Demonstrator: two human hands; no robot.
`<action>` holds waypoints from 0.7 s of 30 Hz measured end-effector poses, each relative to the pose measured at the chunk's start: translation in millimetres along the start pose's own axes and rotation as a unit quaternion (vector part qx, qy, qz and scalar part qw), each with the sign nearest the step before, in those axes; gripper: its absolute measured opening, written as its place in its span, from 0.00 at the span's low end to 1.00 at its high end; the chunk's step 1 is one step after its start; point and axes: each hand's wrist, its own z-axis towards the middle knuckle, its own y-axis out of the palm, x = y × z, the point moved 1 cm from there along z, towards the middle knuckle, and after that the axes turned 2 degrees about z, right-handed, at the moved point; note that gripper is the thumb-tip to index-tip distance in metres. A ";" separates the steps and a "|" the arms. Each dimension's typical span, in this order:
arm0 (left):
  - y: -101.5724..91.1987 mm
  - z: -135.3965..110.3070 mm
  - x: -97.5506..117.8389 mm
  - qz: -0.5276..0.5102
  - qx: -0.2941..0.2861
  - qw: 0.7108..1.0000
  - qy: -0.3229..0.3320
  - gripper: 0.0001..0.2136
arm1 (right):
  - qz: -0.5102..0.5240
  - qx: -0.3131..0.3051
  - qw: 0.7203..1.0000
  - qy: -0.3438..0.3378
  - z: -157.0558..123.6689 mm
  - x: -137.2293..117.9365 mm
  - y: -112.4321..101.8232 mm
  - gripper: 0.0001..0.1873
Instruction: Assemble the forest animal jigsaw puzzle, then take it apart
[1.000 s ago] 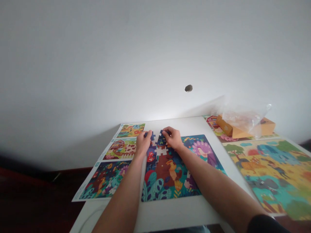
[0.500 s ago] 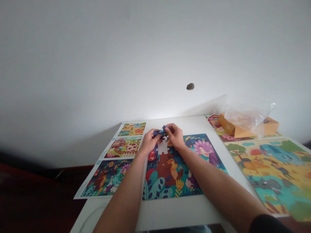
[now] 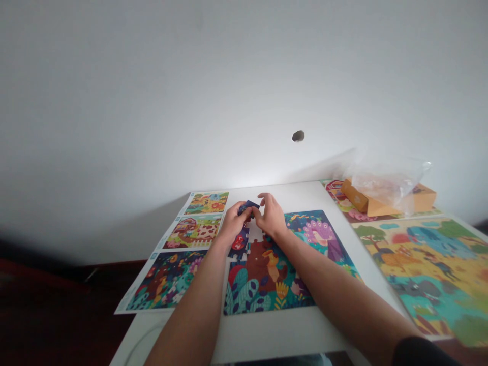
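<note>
- Puzzle piece (image 3: 248,206): dark blue, held up just above the far edge of the puzzle.
- Picture sheet (image 3: 168,278): flat, left of the hands.
- Left hand (image 3: 232,226): thumb and fingers pinching the piece.
- Right hand (image 3: 270,216): fingers curled, just beside the piece; cannot tell if touching it.
- Puzzle (image 3: 259,284): under both hands, with a gap (image 3: 255,235) at its far end showing the white table (image 3: 267,330).
- Risk: a loose pinch could drop the piece; pressure from either hand could shift pieces by the gap.
- Box (image 3: 385,203): orange, far right, under a plastic bag (image 3: 381,180).
- Second puzzle (image 3: 419,264): nearer, far right.
</note>
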 end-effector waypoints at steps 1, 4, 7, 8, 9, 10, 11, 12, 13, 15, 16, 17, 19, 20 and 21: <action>-0.4 0.6 -1.0 -0.018 0.036 0.999 -0.009 0.19 | -0.022 -0.027 0.999 0.013 -2.1 -2.9 0.3 0.21; -3.3 3.1 -5.0 -0.050 0.141 0.988 -0.027 0.19 | -0.061 -0.188 0.980 -0.020 -6.4 -8.7 3.7 0.21; -5.9 6.2 -9.0 -0.041 0.186 0.981 -0.038 0.20 | -0.080 -0.287 0.950 -0.095 -7.3 -12.3 4.4 0.22; -6.2 7.1 -10.0 -0.040 0.191 0.980 -0.039 0.19 | -0.082 -0.299 0.944 -0.111 -7.1 -13.8 3.5 0.22; -6.4 7.8 -10.6 -0.043 0.197 0.979 -0.034 0.19 | -0.080 -0.309 0.940 -0.123 -7.0 -15.8 2.4 0.22; -6.5 8.5 -10.9 -0.049 0.203 0.977 -0.029 0.19 | -0.078 -0.321 0.935 -0.131 -7.0 -18.5 1.2 0.22; -6.6 9.0 -11.0 -0.056 0.209 0.976 -0.024 0.19 | -0.078 -0.334 0.929 -0.139 -7.3 -21.9 0.2 0.22; -6.7 9.6 -11.0 -0.061 0.213 0.975 -0.020 0.19 | -0.081 -0.346 0.923 -0.146 -7.9 -25.9 -0.4 0.23; -7.0 10.1 -11.0 -0.065 0.218 0.973 -0.019 0.19 | -0.090 -0.356 0.918 -0.152 -8.6 -30.2 -0.7 0.25; -8.0 11.2 -11.2 -0.074 0.232 0.970 -0.025 0.19 | -0.114 -0.369 0.909 -0.155 -10.2 -38.6 -0.2 0.27; -8.6 11.7 -11.5 -0.077 0.237 0.968 -0.029 0.20 | -0.123 -0.374 0.907 -0.150 -10.6 -41.8 0.4 0.28; -9.3 12.2 -11.7 -0.083 0.239 0.967 -0.031 0.19 | -0.126 -0.379 0.906 -0.141 -10.4 -43.9 0.9 0.27; -10.4 12.8 -11.6 -0.102 0.232 0.967 -0.030 0.18 | -0.108 -0.388 0.909 -0.111 -7.5 -44.0 1.0 0.24; -10.7 12.7 -11.2 -0.116 0.226 0.967 -0.029 0.17 | -0.089 -0.387 0.913 -0.091 -4.6 -41.9 0.1 0.22; -10.7 12.3 -10.4 -0.135 0.214 0.967 -0.028 0.16 | -0.068 -0.378 0.921 -0.069 -0.8 -38.3 -1.5 0.20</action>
